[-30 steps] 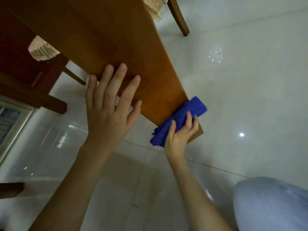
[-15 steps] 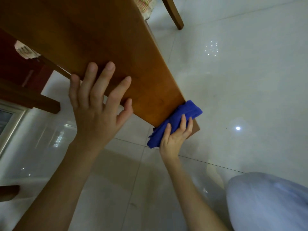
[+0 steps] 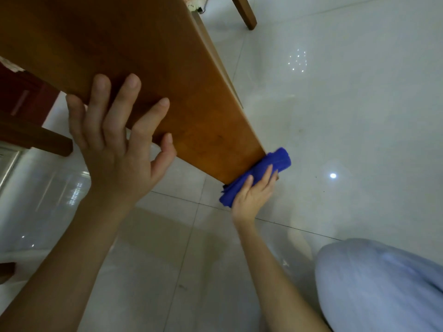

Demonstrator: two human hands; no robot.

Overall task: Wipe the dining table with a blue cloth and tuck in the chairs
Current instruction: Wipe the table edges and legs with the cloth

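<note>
A broad brown wooden panel of the dining table (image 3: 143, 56) runs from the upper left down to the floor near the middle. My left hand (image 3: 117, 149) lies flat against its near edge with the fingers spread. At the panel's bottom corner my right hand (image 3: 254, 195) presses a bunched blue cloth (image 3: 271, 168) against the wood. The cloth wraps around the corner just above the tiles.
Glossy white floor tiles (image 3: 335, 116) fill the right side. A chair leg (image 3: 244, 13) stands at the top, beside a patterned cushion edge (image 3: 195, 4). Dark wooden furniture (image 3: 28, 130) sits at left. My knee in light blue fabric (image 3: 378, 283) is at bottom right.
My right hand has slid the blue cloth a little lower along the panel's bottom corner. My left hand has shifted slightly left on the wood.
</note>
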